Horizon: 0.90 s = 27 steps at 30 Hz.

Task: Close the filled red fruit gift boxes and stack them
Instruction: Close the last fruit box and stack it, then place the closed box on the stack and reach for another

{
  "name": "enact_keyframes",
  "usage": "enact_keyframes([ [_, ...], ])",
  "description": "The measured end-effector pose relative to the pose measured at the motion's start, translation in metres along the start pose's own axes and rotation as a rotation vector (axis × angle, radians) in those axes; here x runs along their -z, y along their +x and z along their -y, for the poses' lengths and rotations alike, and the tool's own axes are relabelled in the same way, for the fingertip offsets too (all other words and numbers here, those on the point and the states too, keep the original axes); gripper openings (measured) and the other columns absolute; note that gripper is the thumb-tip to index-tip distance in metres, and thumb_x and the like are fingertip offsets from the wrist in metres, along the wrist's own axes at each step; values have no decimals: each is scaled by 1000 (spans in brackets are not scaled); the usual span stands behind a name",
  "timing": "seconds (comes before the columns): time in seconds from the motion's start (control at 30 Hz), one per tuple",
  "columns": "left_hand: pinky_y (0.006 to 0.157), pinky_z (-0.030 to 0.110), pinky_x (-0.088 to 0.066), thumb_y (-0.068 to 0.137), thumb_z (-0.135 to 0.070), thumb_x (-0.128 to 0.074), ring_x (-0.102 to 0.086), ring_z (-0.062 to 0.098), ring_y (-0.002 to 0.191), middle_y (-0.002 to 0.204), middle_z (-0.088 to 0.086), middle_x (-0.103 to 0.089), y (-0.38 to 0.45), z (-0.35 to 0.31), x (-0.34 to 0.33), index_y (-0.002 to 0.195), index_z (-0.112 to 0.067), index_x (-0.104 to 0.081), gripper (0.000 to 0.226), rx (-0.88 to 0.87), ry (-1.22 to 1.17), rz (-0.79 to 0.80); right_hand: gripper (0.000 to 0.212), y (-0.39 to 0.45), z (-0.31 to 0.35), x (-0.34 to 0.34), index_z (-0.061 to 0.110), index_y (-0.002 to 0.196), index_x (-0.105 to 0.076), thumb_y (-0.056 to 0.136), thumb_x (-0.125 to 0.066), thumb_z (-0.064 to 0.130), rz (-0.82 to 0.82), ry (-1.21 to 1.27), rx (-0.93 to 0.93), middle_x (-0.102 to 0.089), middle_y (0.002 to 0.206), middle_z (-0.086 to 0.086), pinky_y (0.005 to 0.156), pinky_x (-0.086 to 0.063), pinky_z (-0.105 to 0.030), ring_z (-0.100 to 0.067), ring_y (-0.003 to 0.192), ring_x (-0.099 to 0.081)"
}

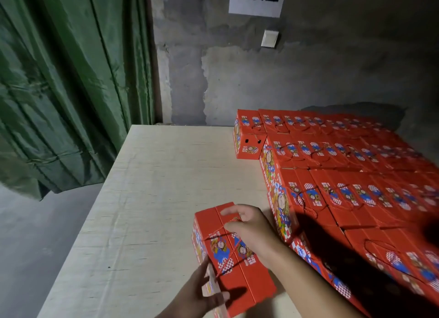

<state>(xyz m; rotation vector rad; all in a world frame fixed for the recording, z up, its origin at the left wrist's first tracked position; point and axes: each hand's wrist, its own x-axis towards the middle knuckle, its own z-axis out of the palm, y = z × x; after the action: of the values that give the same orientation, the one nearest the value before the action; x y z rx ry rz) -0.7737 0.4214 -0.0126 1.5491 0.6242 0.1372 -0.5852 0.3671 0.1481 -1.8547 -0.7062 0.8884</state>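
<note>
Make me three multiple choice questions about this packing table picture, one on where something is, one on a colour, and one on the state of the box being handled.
1. Where is the big stack of red printed cardboard gift boxes?
A. table's right side
B. table's left side
C. floor

2. What colour is the hanging curtain?
A. blue
B. green
C. white

3. How is the single red gift box under the hands?
A. wide open
B. crushed flat
C. top flaps closed

Answers: 1 A, the stack fills the pale wooden table at right. 2 B, its folds are green. 3 C, the flaps meet while the right hand rests on top and the left hand holds the near end.
</note>
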Motion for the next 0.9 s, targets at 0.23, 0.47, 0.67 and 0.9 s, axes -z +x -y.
enact_keyframes([
  [0.23,116,21,-39,76,-59,-89,-26,-14,148,161,-41,-23,20,8,-19,161,-46,10,131,-120,211,122,28,-10,-29,11,32,99,-82,90,-72,7,-73,65,-43,-76,108,14,65,-47,-7,6,96,-69],
  [0.47,105,4,-37,72,-40,-97,-29,-12,147,161,-40,-25,31,29,-35,163,-37,13,143,-119,253,135,24,-20,-47,19,25,88,-82,88,-72,4,-109,46,-36,-77,91,21,64,-48,-6,8,86,-70],
  [0.67,105,9,-41,72,-30,-92,-44,-11,139,148,-45,-41,32,35,-43,164,-42,5,135,-134,252,67,20,-55,-93,4,32,91,-74,90,-66,14,-68,-432,4,-73,100,17,93,-52,-23,1,99,-66],
  [0.9,103,4,-39,76,-47,-92,-36,-14,143,157,-42,-30,19,34,-49,165,-31,9,136,-190,259,65,38,-105,-161,-10,34,107,-75,71,-88,34,-109,-843,105,-65,130,8,98,-57,-40,-21,119,-65],
])
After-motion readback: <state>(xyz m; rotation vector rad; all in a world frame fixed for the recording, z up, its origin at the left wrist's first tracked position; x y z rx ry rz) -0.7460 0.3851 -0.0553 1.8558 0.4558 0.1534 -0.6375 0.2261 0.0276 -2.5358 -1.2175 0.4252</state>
